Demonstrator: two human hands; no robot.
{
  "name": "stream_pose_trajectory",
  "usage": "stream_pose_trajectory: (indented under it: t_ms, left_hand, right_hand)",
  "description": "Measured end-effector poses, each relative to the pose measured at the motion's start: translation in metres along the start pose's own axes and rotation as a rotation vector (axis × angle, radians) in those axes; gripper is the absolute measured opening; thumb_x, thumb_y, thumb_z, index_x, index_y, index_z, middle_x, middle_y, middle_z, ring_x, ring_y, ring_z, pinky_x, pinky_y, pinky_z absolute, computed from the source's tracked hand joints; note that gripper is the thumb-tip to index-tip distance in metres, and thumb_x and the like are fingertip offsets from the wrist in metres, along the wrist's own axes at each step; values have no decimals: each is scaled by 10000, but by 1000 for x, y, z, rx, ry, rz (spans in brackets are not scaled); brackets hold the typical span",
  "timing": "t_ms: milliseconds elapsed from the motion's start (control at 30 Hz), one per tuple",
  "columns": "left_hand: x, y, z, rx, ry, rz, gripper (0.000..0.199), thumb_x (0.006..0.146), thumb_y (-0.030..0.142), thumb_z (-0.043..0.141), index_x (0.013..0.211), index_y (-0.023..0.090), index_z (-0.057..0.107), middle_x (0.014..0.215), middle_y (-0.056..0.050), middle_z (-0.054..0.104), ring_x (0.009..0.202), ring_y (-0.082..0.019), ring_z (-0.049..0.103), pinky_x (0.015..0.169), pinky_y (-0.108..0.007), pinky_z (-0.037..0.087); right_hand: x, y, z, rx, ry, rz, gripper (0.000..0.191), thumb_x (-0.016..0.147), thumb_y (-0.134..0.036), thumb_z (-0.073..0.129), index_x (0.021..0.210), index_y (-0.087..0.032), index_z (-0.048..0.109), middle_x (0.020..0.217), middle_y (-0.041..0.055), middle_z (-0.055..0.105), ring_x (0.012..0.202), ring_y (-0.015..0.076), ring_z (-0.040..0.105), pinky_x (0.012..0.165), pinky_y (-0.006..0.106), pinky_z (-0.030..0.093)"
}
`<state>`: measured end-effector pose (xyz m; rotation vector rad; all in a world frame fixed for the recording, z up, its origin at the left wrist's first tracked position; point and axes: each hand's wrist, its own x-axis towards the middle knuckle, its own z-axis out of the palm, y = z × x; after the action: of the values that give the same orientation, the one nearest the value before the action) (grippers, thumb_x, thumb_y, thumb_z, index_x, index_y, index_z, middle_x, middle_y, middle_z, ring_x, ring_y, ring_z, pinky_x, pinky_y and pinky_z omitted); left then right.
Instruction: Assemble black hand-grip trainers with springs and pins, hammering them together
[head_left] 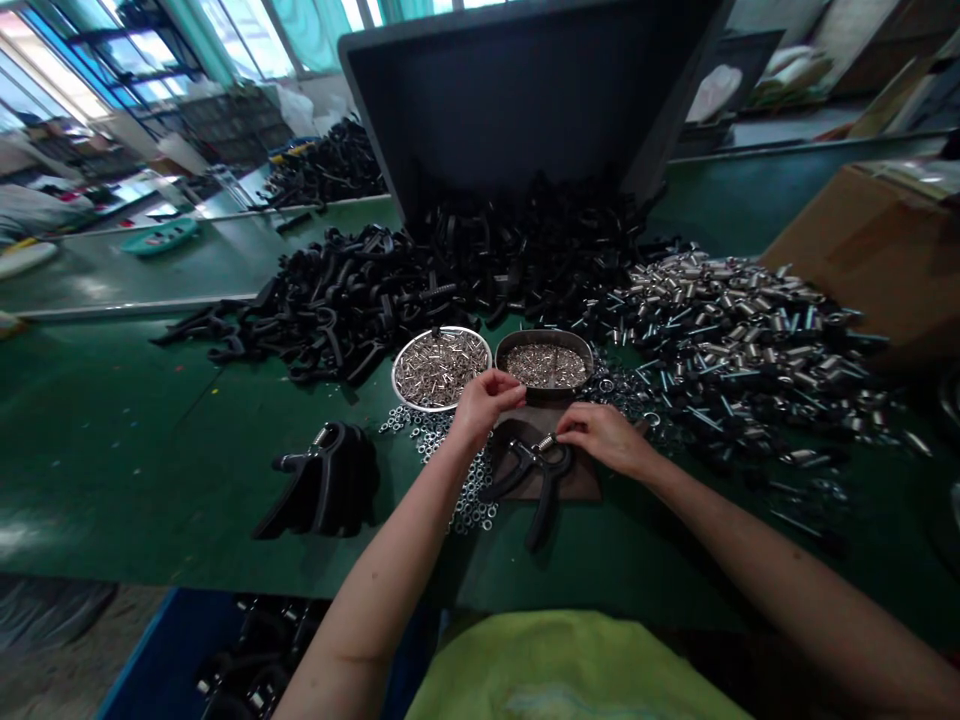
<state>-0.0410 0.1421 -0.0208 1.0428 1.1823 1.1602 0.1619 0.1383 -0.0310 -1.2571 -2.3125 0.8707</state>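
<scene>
A black hand grip exerciser with a silver spring lies on a brown board in front of me. My right hand pinches at the spring's right end. Up and to the left, my left hand has thumb and forefinger pressed together, just in front of the two bowls; whatever sits between the fingertips is too small to name. The white-rimmed bowl holds small metal pins. Tiny metal parts fill the dark oval tin. Loose nuts spread beside the board, under my left forearm.
Several assembled grips stand stacked at left on the green table. Black handles spill from a tilted grey bin. Springs and bolts pile up at right, near a cardboard box. A blue crate sits below the edge.
</scene>
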Motion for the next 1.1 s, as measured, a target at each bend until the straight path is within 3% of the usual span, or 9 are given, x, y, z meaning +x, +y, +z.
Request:
stream_pose_trajectory:
  t_ms: [200, 433, 567, 667, 800, 967, 1100]
  left_hand:
    - [-38, -13, -12, 71, 14, -55, 289, 624, 350, 741, 759, 154, 578, 662, 24, 618, 624, -120, 604, 661, -286, 502]
    - [-51, -23, -8, 182, -96, -80, 298, 607, 280, 766, 825, 153, 606, 664, 22, 632, 597, -110, 578, 581, -227, 441]
    - [-54, -23, 1, 478, -150, 51, 233, 645, 228, 749, 843, 183, 635, 708, 20, 677, 678, -142, 595, 680, -268, 432]
    - [-55, -25, 7, 699, -155, 170, 211, 649, 216, 756, 835, 209, 658, 722, 26, 698, 757, -169, 592, 762, -297, 405]
    - [-56, -29, 10, 729, -155, 174, 189, 666, 239, 753, 823, 202, 655, 725, 24, 704, 722, -161, 593, 745, -287, 393]
    - [-54, -28, 11, 776, -176, 209, 206, 664, 241, 760, 834, 214, 647, 731, 27, 707, 745, -173, 582, 742, -288, 377]
    - [-51, -26, 13, 741, -183, 151, 243, 657, 213, 759, 865, 204, 633, 705, 37, 692, 697, -150, 598, 718, -264, 387]
  right_hand:
    - [5, -7, -2, -124, -60, 15, 70, 761, -193, 613, 738, -198, 678, 803, 20, 674, 775, 169, 613, 696, 270, 426]
    - [23, -7, -4, -91, -187, 102, 28, 685, -171, 647, 677, -198, 647, 646, -15, 652, 633, 149, 599, 564, 234, 391]
    - [20, -2, 1, -19, -201, 86, 49, 716, -186, 614, 761, -195, 632, 642, -38, 625, 619, 126, 587, 550, 212, 395]
    - [0, 1, 0, -23, -72, 66, 136, 759, -239, 585, 879, -200, 634, 745, -10, 640, 686, 145, 589, 605, 243, 417]
    - [-50, 13, -14, -131, 114, 115, 157, 791, -307, 554, 896, -226, 637, 861, 35, 657, 773, 190, 604, 681, 308, 456]
    - [-121, 48, -21, -402, 200, 269, 286, 783, -420, 543, 987, -231, 609, 971, 90, 644, 920, 274, 591, 743, 395, 475]
    - [-146, 66, -11, -483, 222, 395, 333, 802, -443, 483, 990, -186, 582, 952, 129, 637, 930, 307, 591, 768, 428, 477]
